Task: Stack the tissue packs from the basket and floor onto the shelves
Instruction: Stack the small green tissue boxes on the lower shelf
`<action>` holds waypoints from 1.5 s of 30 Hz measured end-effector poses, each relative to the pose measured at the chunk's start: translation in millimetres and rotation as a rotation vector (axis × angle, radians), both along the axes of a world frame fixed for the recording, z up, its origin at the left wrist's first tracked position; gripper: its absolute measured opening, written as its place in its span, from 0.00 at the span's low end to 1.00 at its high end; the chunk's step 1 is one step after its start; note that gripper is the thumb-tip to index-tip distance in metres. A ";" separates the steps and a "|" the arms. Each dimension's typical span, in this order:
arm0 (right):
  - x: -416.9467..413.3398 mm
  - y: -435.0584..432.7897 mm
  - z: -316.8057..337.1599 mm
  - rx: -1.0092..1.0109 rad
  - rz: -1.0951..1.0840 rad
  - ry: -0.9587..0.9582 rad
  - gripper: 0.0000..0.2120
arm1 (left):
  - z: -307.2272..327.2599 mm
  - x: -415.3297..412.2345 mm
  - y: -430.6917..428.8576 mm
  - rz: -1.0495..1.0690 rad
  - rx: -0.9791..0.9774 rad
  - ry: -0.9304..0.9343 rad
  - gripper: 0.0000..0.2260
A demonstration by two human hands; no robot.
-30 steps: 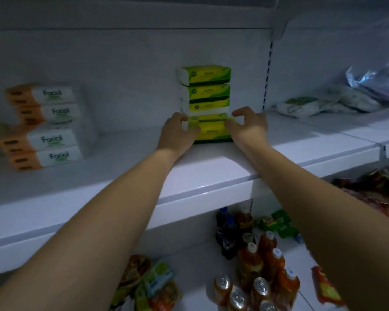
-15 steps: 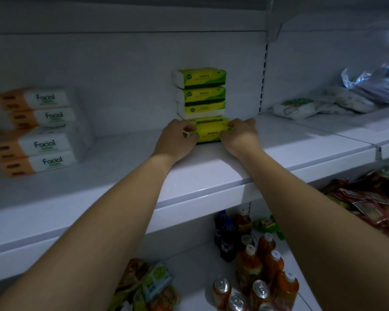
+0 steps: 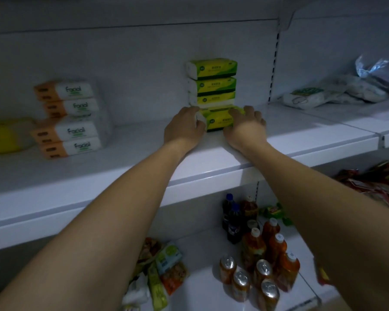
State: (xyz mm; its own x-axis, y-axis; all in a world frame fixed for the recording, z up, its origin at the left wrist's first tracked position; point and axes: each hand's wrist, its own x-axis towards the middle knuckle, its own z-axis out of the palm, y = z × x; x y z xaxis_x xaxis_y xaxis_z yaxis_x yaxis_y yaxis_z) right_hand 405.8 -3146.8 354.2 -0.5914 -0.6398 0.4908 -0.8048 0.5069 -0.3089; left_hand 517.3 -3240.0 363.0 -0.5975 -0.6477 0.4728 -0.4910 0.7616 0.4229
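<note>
Reaches up with both bare arms onto the white shelf (image 3: 121, 158). Grasps the bottom green tissue pack (image 3: 219, 121) at both ends: with the left hand (image 3: 184, 129), curls fingers round its white left end; with the right hand (image 3: 245, 126), wraps fingers over its top right corner. Keeps no gap between palms and pack. Holds it lying flat on the shelf, close to the back wall, squeezed between the two hands.

Directly above the knuckles: three more green packs (image 3: 212, 85), stacked upright on the gripped one.

Well off to the left of the left hand, on the same shelf: four orange-and-white Facial packs (image 3: 70, 117) in a pile, the upper pair sitting slightly off the lower pair. Further left again: a yellow pack (image 3: 2, 135), too blurred to read.

To the right of the right hand, past the slotted upright (image 3: 273, 63), on the neighbouring shelf: clear-wrapped bundles (image 3: 312, 97), lying loose.

Below the right forearm, on the lower shelf: orange drink bottles (image 3: 274, 243), dark bottles (image 3: 231, 218) behind them, cans (image 3: 245, 279) in front. Below the left forearm: a heap of snack packets (image 3: 164, 265). Beyond the right elbow: red packets (image 3: 373, 180).
</note>
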 end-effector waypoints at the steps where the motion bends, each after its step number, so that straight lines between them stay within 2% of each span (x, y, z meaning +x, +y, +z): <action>1: 7.0 6.7 2.3 -0.012 0.025 0.010 0.23 | 2.2 6.5 4.1 0.013 -0.004 -0.049 0.20; 4: 38.5 29.7 9.6 -0.009 0.137 -0.009 0.23 | 9.8 38.0 21.0 0.038 0.020 -0.134 0.21; 9: 126.8 72.8 -2.9 0.025 0.369 0.031 0.21 | 1.7 128.8 73.2 0.094 -0.004 -0.101 0.19; 14: 227.6 108.3 -37.1 0.135 0.565 0.061 0.22 | -41.8 251.9 117.8 0.104 -0.103 -0.092 0.18; 22: 394.5 139.1 -112.7 0.294 0.792 0.043 0.23 | -132.7 458.6 178.2 0.368 0.062 -0.167 0.22; 26: 473.4 152.4 -164.0 0.387 0.878 0.007 0.23 | -181.7 547.4 210.3 0.484 0.220 -0.196 0.22; 31: 548.2 159.3 -241.1 0.622 1.011 -0.078 0.24 | -250.3 625.2 230.0 0.600 0.421 -0.242 0.22; 36: 584.4 153.3 -312.5 0.846 1.041 -0.233 0.24 | -318.6 669.5 232.5 0.656 0.696 -0.259 0.22; 40: 606.4 144.3 -368.8 0.993 1.032 -0.375 0.25 | -381.9 694.5 228.7 0.653 0.948 -0.191 0.23; 42: 616.7 140.4 -397.1 1.077 1.019 -0.449 0.24 | -409.0 700.9 227.9 0.682 1.027 -0.217 0.18; 45: 632.1 132.4 -440.8 1.150 0.976 -0.556 0.23 | -447.8 707.0 216.7 0.704 1.109 -0.279 0.20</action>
State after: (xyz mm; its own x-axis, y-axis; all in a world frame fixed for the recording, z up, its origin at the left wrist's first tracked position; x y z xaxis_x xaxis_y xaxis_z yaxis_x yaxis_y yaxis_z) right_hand 1037.9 -3014.5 -86.6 0.3113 -0.7207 -0.6195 -0.8674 0.0508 -0.4950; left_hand 1224.4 -3023.4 -84.7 0.0293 -0.8141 -0.5800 -0.8042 -0.3638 0.4700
